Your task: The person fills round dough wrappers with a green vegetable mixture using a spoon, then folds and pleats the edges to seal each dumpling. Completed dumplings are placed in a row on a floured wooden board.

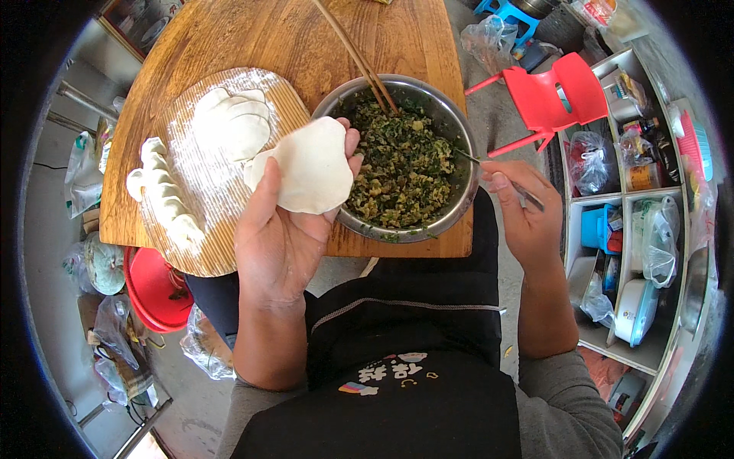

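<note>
A flat round dough wrapper (314, 166) lies across the palm and fingers of my left hand (281, 246), with the thumb over its edge. My right hand (524, 209) grips a thin metal utensil (527, 197), whose far end reaches over the rim of the steel bowl (471, 195). Chopped green and yellow filling (407, 166) fills much of the bowl, and a pair of wooden chopsticks (358, 54) stands tilted in it. Left of the bowl, a floured slatted round board (212, 229) holds a stack of wrappers (232, 123) and a row of folded dumplings (166, 192).
The wooden table (395, 28) ends just in front of my lap. A red plastic chair (550, 100) stands on the floor to the right, beside shelves (625, 195) of bags and containers. A red basin (155, 287) sits below the table's left edge.
</note>
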Demonstrator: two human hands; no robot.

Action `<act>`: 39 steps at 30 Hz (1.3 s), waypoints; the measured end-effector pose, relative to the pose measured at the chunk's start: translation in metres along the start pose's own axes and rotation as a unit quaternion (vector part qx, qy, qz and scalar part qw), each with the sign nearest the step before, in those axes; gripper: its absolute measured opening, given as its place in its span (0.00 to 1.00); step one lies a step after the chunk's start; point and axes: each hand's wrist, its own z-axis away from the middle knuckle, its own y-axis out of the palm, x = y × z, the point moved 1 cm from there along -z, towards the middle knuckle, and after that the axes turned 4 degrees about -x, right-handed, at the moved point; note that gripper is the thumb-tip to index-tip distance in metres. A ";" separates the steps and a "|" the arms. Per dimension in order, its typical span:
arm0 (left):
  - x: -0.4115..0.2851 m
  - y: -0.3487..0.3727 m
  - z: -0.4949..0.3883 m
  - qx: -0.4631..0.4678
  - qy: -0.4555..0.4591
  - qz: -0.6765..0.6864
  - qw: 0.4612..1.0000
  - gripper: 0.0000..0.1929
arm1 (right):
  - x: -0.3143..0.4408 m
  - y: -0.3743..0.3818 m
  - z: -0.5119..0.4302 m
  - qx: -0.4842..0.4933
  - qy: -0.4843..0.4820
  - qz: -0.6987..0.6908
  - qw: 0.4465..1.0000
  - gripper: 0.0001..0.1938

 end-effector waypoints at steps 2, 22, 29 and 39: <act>-0.001 0.001 0.001 -0.008 0.014 -0.030 0.999 0.28 | -0.005 -0.001 0.004 -0.023 0.053 -0.051 0.997 0.08; 0.016 0.014 -0.011 -0.083 -0.048 0.012 0.995 0.26 | 0.003 -0.001 -0.013 -0.133 0.195 -0.386 0.892 0.15; 0.020 0.020 -0.004 -0.046 -0.066 0.093 0.992 0.31 | 0.048 0.029 0.003 -0.098 -0.099 -0.155 0.978 0.10; 0.015 0.020 -0.001 -0.033 -0.047 0.109 0.992 0.36 | 0.059 0.039 0.022 0.037 -0.304 0.047 0.951 0.11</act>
